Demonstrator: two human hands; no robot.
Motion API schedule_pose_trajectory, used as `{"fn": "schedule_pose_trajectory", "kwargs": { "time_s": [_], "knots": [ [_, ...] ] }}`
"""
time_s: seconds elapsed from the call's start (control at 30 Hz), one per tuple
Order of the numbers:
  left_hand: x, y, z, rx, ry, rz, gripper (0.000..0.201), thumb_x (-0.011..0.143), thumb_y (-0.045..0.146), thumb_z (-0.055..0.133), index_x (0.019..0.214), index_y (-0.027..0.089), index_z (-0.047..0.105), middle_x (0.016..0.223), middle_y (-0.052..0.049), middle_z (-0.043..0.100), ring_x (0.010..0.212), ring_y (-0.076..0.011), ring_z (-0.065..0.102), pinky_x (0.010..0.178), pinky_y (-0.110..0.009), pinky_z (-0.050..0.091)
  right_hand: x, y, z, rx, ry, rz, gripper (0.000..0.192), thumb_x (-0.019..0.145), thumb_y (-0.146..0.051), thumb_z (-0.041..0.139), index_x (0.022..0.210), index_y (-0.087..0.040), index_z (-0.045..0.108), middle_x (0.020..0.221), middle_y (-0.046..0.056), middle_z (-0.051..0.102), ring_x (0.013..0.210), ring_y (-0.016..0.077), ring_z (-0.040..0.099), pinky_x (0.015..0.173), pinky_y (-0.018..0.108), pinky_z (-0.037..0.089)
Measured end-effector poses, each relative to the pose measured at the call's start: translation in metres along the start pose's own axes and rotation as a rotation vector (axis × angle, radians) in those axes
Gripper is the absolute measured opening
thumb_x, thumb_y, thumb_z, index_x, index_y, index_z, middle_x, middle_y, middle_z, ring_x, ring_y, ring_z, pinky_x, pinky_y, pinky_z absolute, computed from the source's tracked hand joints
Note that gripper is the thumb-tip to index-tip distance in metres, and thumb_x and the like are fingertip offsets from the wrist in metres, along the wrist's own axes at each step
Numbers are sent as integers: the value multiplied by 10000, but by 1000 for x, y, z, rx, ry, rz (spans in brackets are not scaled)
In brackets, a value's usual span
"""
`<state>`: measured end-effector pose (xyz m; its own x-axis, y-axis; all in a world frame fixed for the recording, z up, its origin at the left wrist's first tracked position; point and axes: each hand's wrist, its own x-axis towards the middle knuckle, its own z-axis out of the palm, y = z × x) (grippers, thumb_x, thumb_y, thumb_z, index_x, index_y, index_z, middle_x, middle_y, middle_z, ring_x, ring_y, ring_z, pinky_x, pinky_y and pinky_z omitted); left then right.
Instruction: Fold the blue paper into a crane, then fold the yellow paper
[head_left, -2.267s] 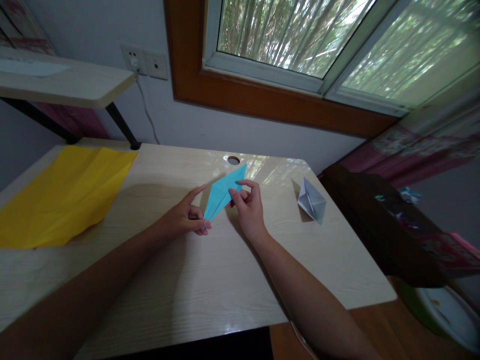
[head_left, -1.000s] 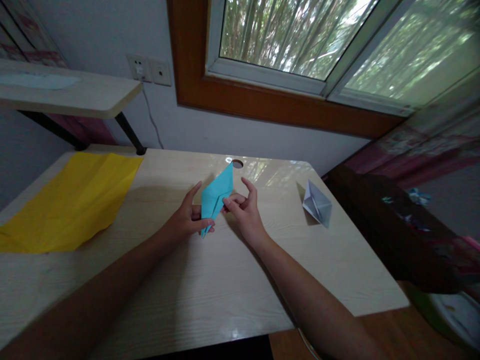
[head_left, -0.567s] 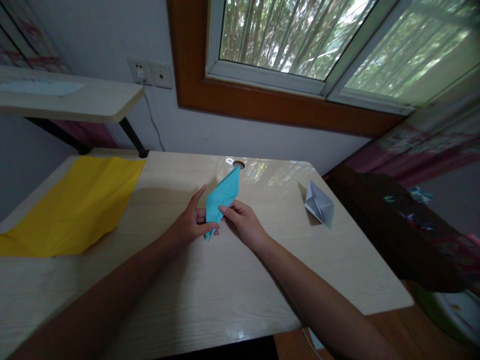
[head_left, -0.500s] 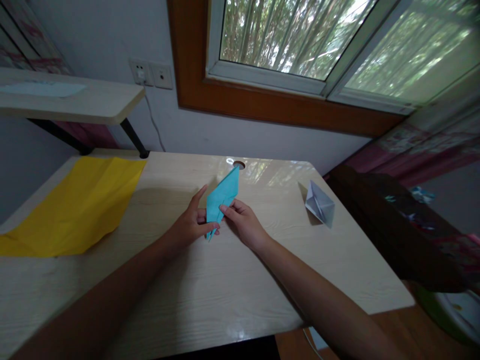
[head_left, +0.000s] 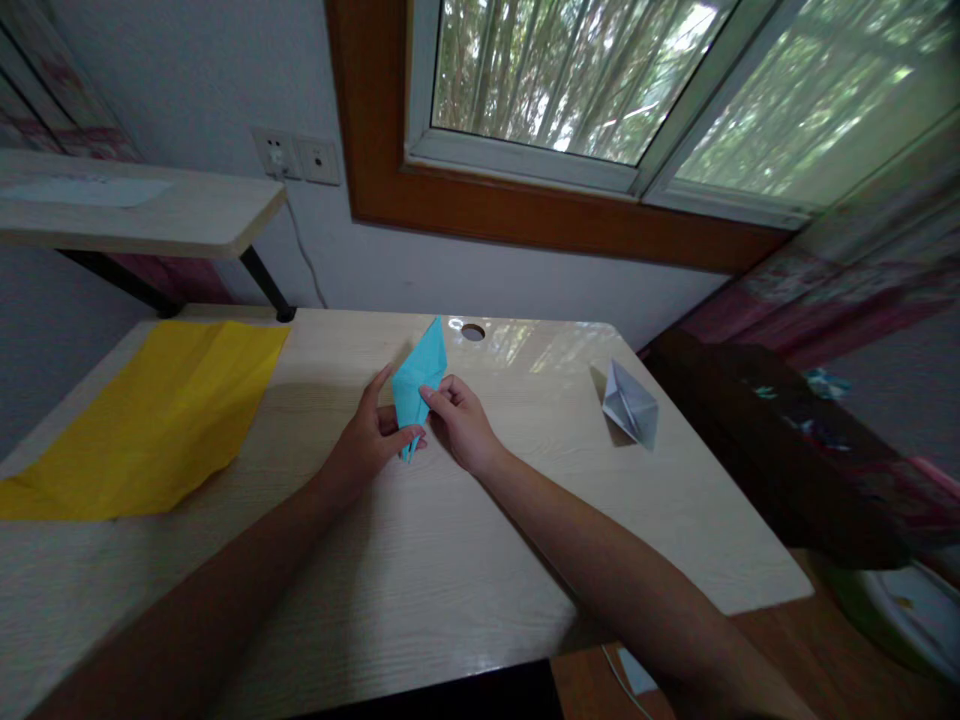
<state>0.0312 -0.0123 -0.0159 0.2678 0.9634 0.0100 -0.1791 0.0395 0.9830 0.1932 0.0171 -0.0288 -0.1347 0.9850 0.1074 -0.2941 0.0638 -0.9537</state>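
A folded sheet of turquoise paper [head_left: 422, 368], long and kite-shaped, is held up over the desk between both hands. Its pointed tip is up, and narrow split ends hang at the bottom. My left hand [head_left: 373, 430] grips its lower left side, the thumb across the front near the bottom and the index finger stretched along the edge. With thumb on the front and fingers behind, my right hand [head_left: 459, 420] pinches the right edge. Fingers behind the paper are partly hidden.
A large yellow sheet [head_left: 157, 410] lies at the desk's left. To the right stands a folded grey-white paper piece [head_left: 630, 405]. A raised shelf [head_left: 210, 215] is at the back left, and a cable hole [head_left: 472, 332] is near the desk's [head_left: 465, 560] back edge.
Both hands and the turquoise paper have shifted slightly left and up in view. The paper has turned more upright. Both hands keep their grip, and the camera view has moved a little.
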Motion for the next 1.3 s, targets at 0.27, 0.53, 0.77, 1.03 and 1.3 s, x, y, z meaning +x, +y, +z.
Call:
{"fn": "schedule_pose_trajectory", "kwargs": {
  "time_s": [0.27,0.53,0.77,1.03,1.3],
  "knots": [
    [1,2,-2,-2,-3,-11,1189,765,269,830,1628,234,14,845,-15,763,703,-220,758,696,-380,634,5,4,8,17,105,-26,406,790,-512,789,749,-241,489,616,-72,516,559,120,467,537,252,382],
    [0,1,-2,0,-43,-12,1256,752,254,843,1628,253,-58,796,11,756,678,-208,757,705,-375,630,-1,3,6,-151,140,-128,356,860,-497,729,782,-241,494,622,-74,462,564,116,420,549,255,341],
    [0,1,-1,-10,-65,-7,1341,744,246,857,1611,271,-165,781,26,738,656,-190,750,677,-331,616,-1,0,2,-203,189,-157,330,879,-482,711,792,-240,505,634,-70,465,573,120,420,556,263,334],
    [-1,1,-1,10,-83,-14,1330,699,194,878,1628,275,-70,709,84,684,623,-137,699,683,-278,593,0,-2,-1,-280,262,-191,305,895,-446,693,775,-237,505,662,-58,474,611,129,431,585,273,351],
    [-2,1,-3,39,-98,-60,1224,753,241,845,1629,295,-9,712,92,653,680,-173,735,719,-334,620,-2,-4,-1,-316,291,-211,297,912,-445,673,787,-238,499,675,-57,482,624,130,456,595,277,365]
  ]
}}
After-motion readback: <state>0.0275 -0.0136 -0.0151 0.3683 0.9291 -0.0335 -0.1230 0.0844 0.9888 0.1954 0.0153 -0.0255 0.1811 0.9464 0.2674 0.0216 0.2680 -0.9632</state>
